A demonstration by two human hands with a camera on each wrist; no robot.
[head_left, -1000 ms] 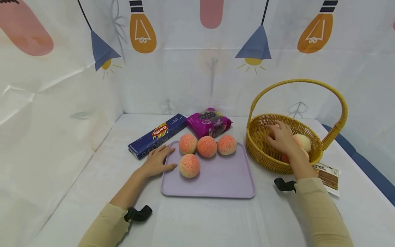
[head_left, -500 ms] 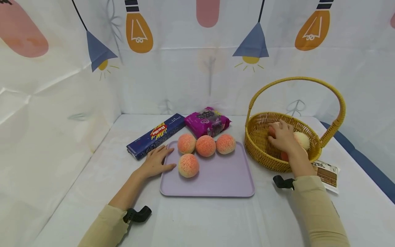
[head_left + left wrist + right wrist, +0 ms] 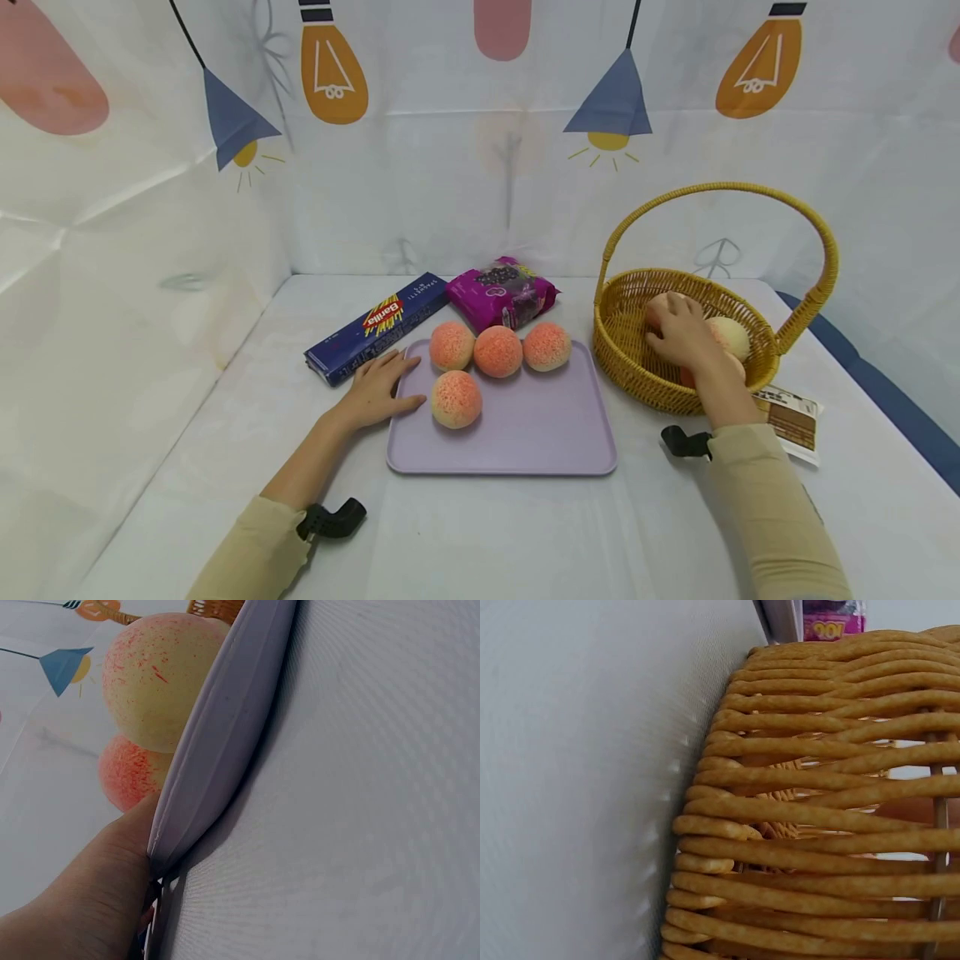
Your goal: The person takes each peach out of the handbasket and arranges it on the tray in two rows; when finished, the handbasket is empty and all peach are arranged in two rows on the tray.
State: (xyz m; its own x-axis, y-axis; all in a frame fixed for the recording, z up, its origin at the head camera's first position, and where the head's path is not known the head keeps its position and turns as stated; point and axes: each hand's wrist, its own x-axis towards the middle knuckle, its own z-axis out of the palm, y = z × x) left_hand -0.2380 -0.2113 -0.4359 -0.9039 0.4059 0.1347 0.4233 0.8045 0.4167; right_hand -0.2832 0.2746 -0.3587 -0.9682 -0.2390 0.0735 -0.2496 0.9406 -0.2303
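Inside the yellow wicker basket [image 3: 637, 385] at the right, my right hand [image 3: 690, 340] grips a peach [image 3: 657, 310], its fingers curled over the top. More peaches [image 3: 729, 337] sit beside that hand, partly hidden by it. My left hand [image 3: 375, 395] rests at the left edge of the lilac tray [image 3: 540, 437], fingers spread, the thumb pointing toward a peach [image 3: 456, 400]. Behind that one, a row of peaches [image 3: 498, 351] lines the tray's back. In the right wrist view the basket's woven wall [image 3: 802, 847] blocks the right hand's grasp from sight.
A blue spaghetti box [image 3: 375, 329] lies behind the left hand. A purple snack bag [image 3: 504, 293] sits behind the tray. A brown and white packet [image 3: 789, 421] lies partly under the basket's right side. The basket's tall handle [image 3: 720, 187] arches over its opening.
My right hand has closed over a peach in the basket, and that peach has turned from its red side to a paler one. The left hand stays at the tray; the head view shifts slightly.
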